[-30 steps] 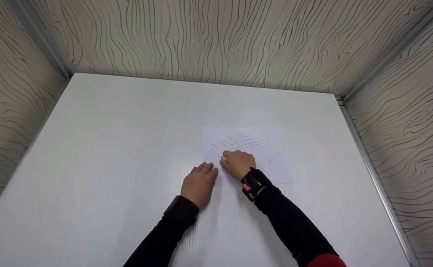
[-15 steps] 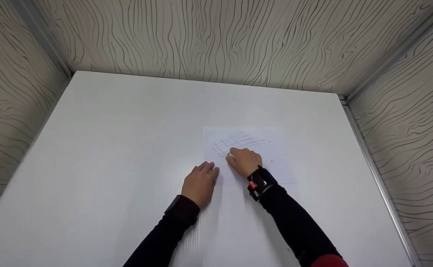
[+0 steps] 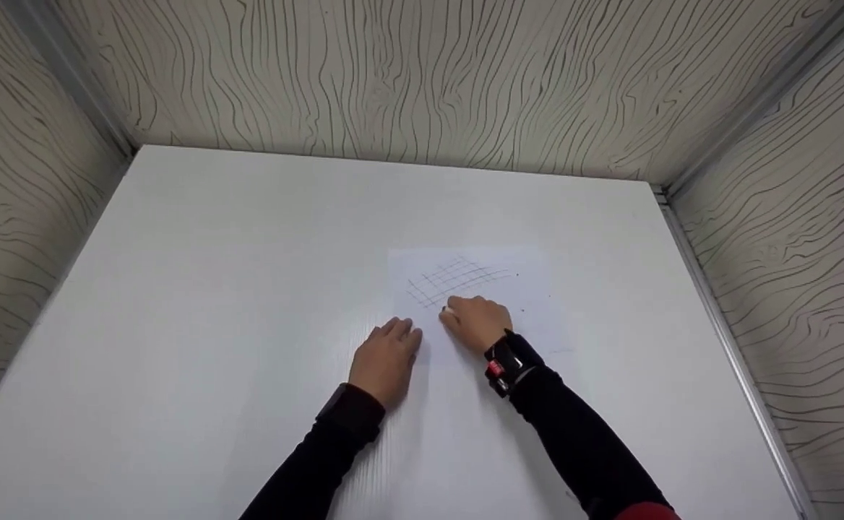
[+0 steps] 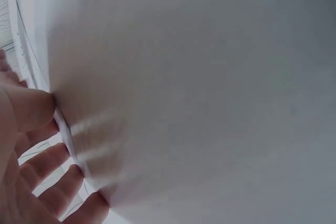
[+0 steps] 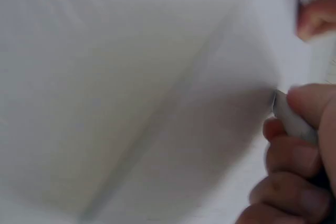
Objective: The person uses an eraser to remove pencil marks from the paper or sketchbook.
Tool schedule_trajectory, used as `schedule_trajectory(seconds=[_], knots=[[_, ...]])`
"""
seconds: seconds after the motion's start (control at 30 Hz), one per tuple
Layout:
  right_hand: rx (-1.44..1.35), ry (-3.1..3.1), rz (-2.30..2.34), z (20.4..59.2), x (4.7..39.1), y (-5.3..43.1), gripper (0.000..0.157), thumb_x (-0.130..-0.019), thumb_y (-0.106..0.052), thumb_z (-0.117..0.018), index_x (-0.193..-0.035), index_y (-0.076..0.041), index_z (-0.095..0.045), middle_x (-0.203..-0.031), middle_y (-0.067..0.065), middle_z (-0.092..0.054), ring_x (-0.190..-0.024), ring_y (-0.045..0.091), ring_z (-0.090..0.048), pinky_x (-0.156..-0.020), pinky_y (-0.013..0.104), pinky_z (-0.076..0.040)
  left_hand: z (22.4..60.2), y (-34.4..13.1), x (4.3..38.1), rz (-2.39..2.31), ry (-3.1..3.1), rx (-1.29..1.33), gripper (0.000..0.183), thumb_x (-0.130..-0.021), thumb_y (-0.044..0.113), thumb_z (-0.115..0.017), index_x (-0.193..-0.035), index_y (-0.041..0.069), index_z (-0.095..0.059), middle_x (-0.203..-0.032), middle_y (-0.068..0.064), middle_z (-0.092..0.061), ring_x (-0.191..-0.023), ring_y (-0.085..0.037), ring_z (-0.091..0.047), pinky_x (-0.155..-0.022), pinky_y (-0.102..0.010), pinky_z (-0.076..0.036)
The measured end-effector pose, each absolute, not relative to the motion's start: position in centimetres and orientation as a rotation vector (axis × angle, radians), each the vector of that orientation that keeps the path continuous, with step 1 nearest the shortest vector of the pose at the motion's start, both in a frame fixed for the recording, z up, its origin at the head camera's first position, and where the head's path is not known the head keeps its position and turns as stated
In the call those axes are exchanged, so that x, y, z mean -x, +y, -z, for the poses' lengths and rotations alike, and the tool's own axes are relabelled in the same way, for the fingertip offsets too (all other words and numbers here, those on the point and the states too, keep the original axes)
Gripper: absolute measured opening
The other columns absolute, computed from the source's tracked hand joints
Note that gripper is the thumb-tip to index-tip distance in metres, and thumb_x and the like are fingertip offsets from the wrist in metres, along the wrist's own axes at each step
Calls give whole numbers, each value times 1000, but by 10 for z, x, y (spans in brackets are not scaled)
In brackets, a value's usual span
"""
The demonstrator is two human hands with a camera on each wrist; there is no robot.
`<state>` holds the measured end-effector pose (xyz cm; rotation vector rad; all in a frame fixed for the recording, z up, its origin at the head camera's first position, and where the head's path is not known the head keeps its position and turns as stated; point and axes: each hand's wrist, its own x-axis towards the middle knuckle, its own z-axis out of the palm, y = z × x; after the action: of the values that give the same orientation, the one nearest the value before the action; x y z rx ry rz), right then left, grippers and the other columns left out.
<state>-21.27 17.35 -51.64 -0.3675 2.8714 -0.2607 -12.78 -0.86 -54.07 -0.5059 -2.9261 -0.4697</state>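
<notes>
A white sheet of paper (image 3: 523,332) lies on the white table, with a grid of thin crossing lines (image 3: 458,278) in its upper part. My right hand (image 3: 476,321) pinches a small whitish, blunt-ended object (image 5: 294,119) with a dark tip between thumb and curled fingers. Its tip is just below the grid's lower edge; the rest is mostly hidden in the hand. My left hand (image 3: 384,357) rests at the sheet's left side, fingers extended. In the left wrist view, the fingertips (image 4: 94,205) touch the white surface.
The white table top (image 3: 212,289) stretches around the sheet. Panels with a wood-grain line pattern (image 3: 364,79) stand behind it and at both sides, with metal strips at the corners. Several small dark specks lie on the sheet's right part.
My right hand has shifted slightly right along the grid's lower edge, still pinching the whitish object, and uncovered the grid's lower-left corner. My left hand has stayed in place.
</notes>
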Motion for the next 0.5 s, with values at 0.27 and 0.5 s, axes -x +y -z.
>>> schedule_trajectory(seconds=[0.27, 0.5], knots=[[206, 3023, 240, 521, 226, 194, 28, -105, -29, -57, -94, -6, -68, -73, 12, -65, -61, 22, -51, -61, 42, -52, 544, -8, 127, 474, -2940, 490, 27, -98, 12, -67, -124, 11, -72, -135, -11, -69, -131, -29, -63, -109, -48, -53], [357, 3045, 267, 513, 215, 173, 27, -107, -29, -52, -103, -5, -62, -72, 16, -66, -61, 31, -64, -57, 47, -54, 541, -10, 125, 510, -2897, 553, 27, -97, 2, -62, -120, 10, -73, -133, -11, -69, -130, -29, -64, -108, -50, -53]])
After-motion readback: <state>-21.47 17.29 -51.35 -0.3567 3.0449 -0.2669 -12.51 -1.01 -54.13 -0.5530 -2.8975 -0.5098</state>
